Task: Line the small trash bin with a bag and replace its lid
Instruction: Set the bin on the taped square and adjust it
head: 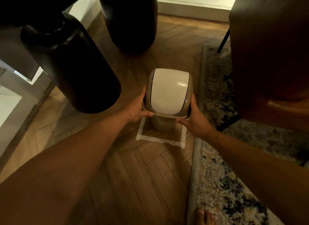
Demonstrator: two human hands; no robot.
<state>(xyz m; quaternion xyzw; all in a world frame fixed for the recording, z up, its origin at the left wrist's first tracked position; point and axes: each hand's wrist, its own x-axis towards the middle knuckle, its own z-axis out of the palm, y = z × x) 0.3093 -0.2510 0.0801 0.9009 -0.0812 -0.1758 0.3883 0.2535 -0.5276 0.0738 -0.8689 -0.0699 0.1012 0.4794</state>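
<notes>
A small beige trash bin (pixel 161 124) stands on the wooden floor inside a square of white tape (pixel 183 137). Its lid (pixel 167 91), a beige frame with a white swing flap, sits on top of the bin. My left hand (pixel 138 107) grips the lid's left side with the thumb along the front rim. My right hand (pixel 194 119) holds the lid's right front corner. No bag is visible; the bin's inside is hidden by the lid.
Two large dark table legs (pixel 71 70) (pixel 132 20) rise at the left and back. A brown chair (pixel 270 54) stands on a patterned rug (pixel 222 183) at the right. My bare toes (pixel 204 217) show at the bottom edge.
</notes>
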